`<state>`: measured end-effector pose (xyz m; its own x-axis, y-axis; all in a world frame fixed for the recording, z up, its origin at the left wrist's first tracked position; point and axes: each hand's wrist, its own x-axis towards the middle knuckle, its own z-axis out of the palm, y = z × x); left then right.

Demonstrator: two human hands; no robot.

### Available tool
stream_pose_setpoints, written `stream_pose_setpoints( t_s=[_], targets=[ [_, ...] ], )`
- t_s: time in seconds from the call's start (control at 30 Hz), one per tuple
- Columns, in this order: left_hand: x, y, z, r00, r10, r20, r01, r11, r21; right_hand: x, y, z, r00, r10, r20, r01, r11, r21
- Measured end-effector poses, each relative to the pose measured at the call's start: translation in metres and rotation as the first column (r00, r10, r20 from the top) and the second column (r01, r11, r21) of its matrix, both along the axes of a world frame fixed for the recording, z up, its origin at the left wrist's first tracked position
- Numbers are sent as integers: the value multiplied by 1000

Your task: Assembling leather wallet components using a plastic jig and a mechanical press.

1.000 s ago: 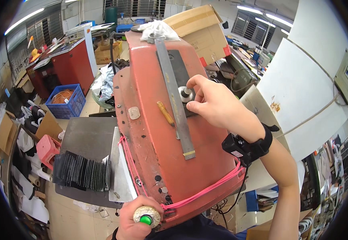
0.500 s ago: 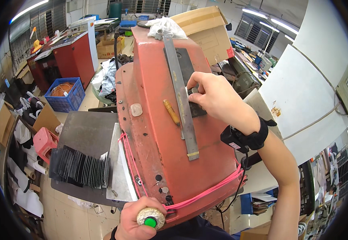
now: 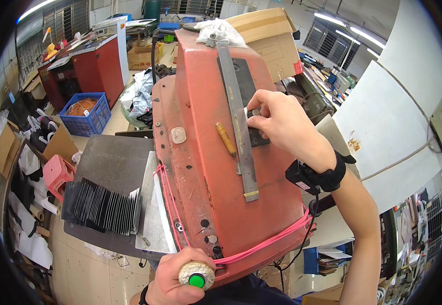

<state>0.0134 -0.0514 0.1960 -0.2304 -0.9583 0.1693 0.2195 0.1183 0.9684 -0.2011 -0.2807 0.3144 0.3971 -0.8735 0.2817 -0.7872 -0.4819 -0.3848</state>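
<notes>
My left hand (image 3: 167, 277) is wrapped round a handle with a green push button (image 3: 196, 280) in its end, at the near edge of a red machine (image 3: 277, 203). Over the machine's top, my right hand (image 3: 289, 119) pinches a small dark knob (image 3: 253, 113) on a black plate (image 3: 244, 76); the fingers partly cover it. Left of that hand a long flat metal bar (image 3: 241, 129) runs lengthwise over the machine. Beside the bar lies a tool with a yellow-brown handle (image 3: 225, 138). A black wrist strap with a small box (image 3: 302, 175) sits on my right wrist.
Left of the machine, a dark table (image 3: 114, 157) bears a row of thin black sheets (image 3: 104, 206) standing on edge. Pink cords (image 3: 267, 239) stretch round the machine's near side. A blue crate (image 3: 86, 117) and a pink stool (image 3: 57, 175) stand farther left; a cardboard box (image 3: 272, 51) is behind.
The whole view has shifted slightly, so the machine appears a little farther right. Both hands keep their grips, with no clear movement of the knob.
</notes>
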Motion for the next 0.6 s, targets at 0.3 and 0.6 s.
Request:
stream_pose_setpoints(
  t_s=[0.3,0.6],
  targets=[
    [-1,-1,-1,1000,10,-2,-10,1000,-6,0,-3,-2,1000,-3,20,3,1000,1],
    [-5,3,3,999,54,9,-53,999,-11,-5,2,-1,999,18,43,-17,1000,-24]
  ],
)
